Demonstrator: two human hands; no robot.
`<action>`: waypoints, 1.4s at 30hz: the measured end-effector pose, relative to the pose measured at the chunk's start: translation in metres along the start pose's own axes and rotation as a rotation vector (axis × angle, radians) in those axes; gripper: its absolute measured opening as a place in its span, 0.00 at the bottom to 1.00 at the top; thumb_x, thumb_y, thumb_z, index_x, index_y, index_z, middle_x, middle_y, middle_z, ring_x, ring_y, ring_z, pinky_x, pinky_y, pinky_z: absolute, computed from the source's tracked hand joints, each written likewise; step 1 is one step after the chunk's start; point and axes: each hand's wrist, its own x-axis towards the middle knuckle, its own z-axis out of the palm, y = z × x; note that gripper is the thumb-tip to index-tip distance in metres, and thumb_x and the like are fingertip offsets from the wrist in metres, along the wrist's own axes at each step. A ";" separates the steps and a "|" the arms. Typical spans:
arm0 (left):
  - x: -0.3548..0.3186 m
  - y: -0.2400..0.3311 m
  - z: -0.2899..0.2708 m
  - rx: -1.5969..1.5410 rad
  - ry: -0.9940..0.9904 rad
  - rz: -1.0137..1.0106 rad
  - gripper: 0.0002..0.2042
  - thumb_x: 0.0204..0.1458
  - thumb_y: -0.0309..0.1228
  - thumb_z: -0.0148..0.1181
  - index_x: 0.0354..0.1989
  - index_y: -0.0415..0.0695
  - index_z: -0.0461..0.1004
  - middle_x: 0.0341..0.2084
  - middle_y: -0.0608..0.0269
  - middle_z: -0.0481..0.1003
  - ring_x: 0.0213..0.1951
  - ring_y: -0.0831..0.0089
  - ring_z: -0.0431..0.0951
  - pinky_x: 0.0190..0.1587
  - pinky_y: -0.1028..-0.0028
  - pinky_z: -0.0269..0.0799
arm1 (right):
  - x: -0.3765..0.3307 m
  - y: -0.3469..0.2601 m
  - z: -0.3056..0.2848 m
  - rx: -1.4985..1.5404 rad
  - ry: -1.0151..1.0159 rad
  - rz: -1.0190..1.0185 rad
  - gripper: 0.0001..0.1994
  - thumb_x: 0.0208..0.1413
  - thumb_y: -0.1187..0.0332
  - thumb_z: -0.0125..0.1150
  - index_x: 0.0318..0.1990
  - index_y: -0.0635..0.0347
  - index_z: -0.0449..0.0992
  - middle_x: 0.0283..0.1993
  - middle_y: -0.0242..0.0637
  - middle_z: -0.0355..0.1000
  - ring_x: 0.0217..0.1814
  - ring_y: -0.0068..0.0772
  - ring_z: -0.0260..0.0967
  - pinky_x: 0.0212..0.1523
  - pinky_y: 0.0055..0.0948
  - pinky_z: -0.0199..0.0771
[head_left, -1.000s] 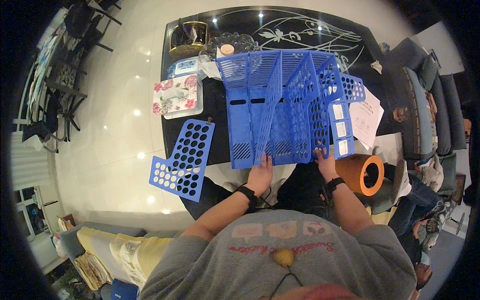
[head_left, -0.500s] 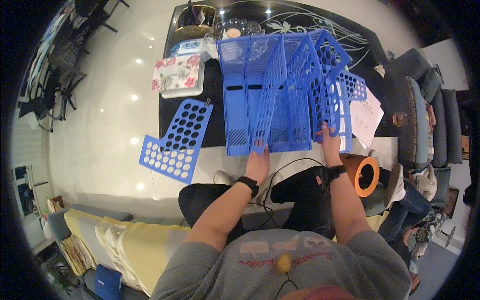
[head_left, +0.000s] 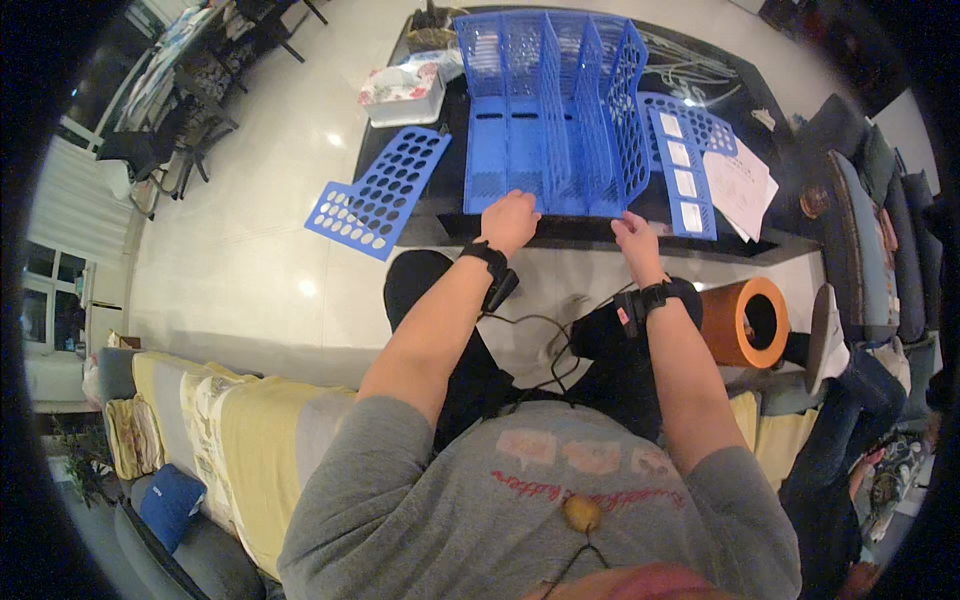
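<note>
Evidently, a blue plastic file rack (head_left: 545, 110) is gripped at its near edge by both hands on a dark table (head_left: 600, 232).

The left hand (head_left: 510, 218) is closed on the rack's front left rim, while the right hand (head_left: 634, 235) is pressed to its front right corner; the hands are kept apart. A loose blue perforated panel (head_left: 378, 192) is laid over the table's left edge. A blue divider panel (head_left: 682, 172) bearing four white rectangular labels is set just right of the rack, beside white paper sheets (head_left: 745, 185). A floral tissue box (head_left: 402, 92) is placed at far left.
</note>
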 end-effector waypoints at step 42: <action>0.025 0.048 0.092 0.001 0.379 0.402 0.21 0.44 0.24 0.51 0.50 0.32 0.66 0.50 0.46 0.67 0.42 0.57 0.72 0.45 0.66 0.69 | 0.069 -0.022 0.039 -0.447 -0.150 -0.178 0.09 0.52 0.67 0.57 0.34 0.64 0.70 0.32 0.53 0.72 0.38 0.59 0.69 0.35 0.42 0.70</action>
